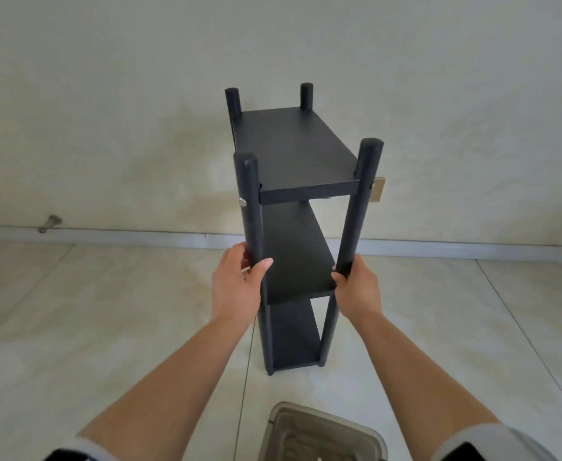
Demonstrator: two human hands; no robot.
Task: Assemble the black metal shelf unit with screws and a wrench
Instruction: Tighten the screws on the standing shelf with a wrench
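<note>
A black shelf unit [294, 151] with three shelves and round posts stands upright on the tiled floor in front of me. My left hand [236, 287] is wrapped around the near left post, between the top and middle shelves. My right hand [359, 291] grips the near right post at about the same height. A silver screw head [242, 202] shows on the left post beside the top shelf. No wrench is in view.
A grey plastic bin [326, 434] sits on the floor at the bottom edge, just below my arms. The pale wall stands close behind the shelf, with a brass wall plate [378, 189] behind the right post and a door stop [49, 223] low at left.
</note>
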